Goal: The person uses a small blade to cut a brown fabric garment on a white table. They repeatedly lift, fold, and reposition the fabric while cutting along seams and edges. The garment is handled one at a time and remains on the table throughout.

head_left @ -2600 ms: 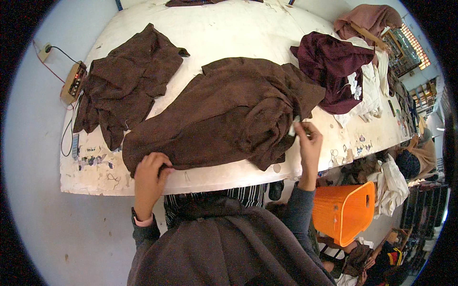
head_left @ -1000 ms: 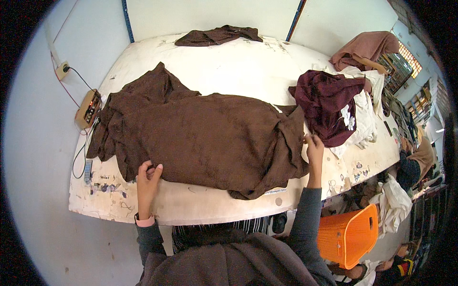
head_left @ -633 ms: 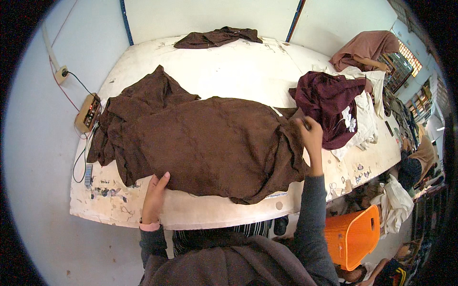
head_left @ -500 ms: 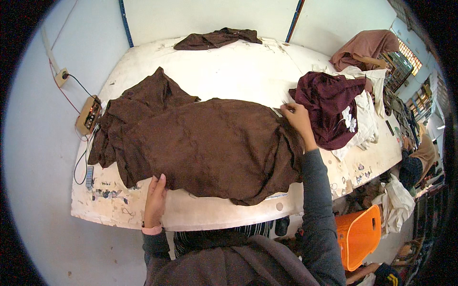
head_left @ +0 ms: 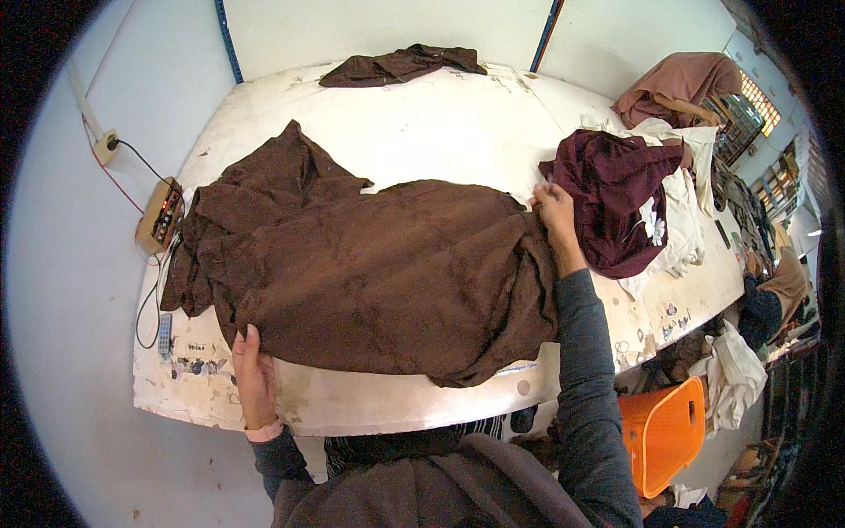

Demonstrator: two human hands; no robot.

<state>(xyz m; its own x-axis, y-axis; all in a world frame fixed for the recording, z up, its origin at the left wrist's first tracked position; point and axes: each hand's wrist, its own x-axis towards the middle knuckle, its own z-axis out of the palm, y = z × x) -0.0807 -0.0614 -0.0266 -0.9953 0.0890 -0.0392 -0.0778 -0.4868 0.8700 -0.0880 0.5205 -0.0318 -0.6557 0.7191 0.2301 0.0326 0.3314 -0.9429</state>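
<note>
A large dark brown patterned cloth (head_left: 387, 273) lies spread over the near half of the white table, with its left part bunched up. My left hand (head_left: 255, 383) pinches the cloth's near left edge, thumb on top. At the far right corner of the same cloth, my right hand (head_left: 556, 218) has its fingers closed on the edge; a small pale spot shows by the fingertips, too small to name. Just right of that hand lies a heaped maroon cloth (head_left: 607, 198) with white pieces (head_left: 651, 222) on it.
Another brown cloth (head_left: 400, 66) lies at the table's (head_left: 440, 132) far edge. White fabric (head_left: 687, 220) is piled on the right. A power box (head_left: 160, 216) with cables and a remote (head_left: 165, 334) are at the left. An orange basket (head_left: 660, 431) stands below right; people work beyond.
My left hand has slid left along the near edge, and the brown cloth's near side is drawn out flatter and straighter. My right hand has shifted slightly right.
</note>
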